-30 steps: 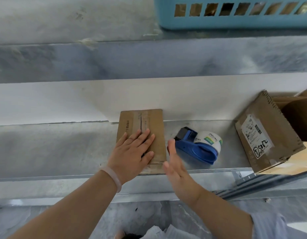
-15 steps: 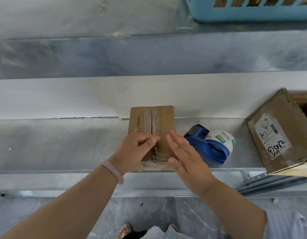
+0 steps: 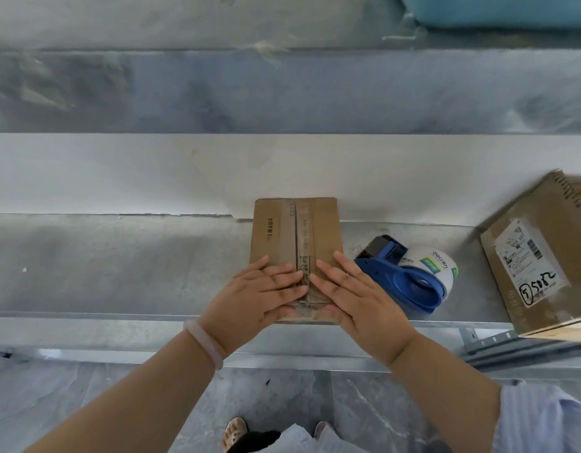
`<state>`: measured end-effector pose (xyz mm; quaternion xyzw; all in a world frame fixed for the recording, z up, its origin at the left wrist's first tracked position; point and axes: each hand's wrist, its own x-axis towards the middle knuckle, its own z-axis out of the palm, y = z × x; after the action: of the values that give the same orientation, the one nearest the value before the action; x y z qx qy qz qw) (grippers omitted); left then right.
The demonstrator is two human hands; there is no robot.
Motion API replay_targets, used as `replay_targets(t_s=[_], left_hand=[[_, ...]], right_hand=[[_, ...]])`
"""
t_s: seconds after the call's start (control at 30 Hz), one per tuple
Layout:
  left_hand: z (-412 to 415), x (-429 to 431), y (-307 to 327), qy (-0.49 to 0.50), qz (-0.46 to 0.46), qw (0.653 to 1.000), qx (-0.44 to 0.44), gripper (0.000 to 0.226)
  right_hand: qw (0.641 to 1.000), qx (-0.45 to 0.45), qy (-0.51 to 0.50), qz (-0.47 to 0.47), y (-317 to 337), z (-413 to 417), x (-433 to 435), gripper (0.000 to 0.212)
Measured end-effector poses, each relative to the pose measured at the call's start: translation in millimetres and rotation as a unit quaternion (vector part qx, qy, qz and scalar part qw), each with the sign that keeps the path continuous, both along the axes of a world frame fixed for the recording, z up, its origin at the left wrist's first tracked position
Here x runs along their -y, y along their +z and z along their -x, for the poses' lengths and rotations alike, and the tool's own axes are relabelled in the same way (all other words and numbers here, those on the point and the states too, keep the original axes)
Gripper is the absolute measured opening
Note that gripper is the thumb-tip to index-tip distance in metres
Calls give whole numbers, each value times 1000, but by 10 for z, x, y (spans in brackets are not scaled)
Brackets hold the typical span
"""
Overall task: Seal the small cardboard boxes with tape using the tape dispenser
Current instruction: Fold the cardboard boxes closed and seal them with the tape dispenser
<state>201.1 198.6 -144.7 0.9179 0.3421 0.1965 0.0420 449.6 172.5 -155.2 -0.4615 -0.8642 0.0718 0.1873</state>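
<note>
Fingers spread flat and holding nothing, a person's left hand (image 3: 259, 297) and right hand (image 3: 354, 294) press down on the near end of a small cardboard box (image 3: 297, 243), one on each side of the clear tape strip (image 3: 305, 246) that runs along its centre seam. The box lies on a metal shelf (image 3: 119, 266), its far end against the white back panel. Just to its right rests the blue tape dispenser (image 3: 410, 279), untouched; further right sits a larger labelled box (image 3: 537, 256). The small box looks light and fairly stiff, though its flaps would likely give under pressure; gripping it by its long side edges seems safest.
</note>
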Motion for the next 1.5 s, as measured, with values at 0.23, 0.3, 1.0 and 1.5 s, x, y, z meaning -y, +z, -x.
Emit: replay_targets(t_s=[0.23,0.3,1.0,1.5], left_hand=[[174,35,-108,58,36,998,14,63],[182,35,-80,51,48,998,-4,61],[-319,402,9,296,391,741,460,51],[-335,366,-13,312,449,658,517,51]], right_hand=[[997,40,54,45,24,-143,-60,51],[996,3,45,73,38,-111,-42,49],[825,-406,-222,323,195,460,193,57],[752,-499,-235,360,254,432,205,50]])
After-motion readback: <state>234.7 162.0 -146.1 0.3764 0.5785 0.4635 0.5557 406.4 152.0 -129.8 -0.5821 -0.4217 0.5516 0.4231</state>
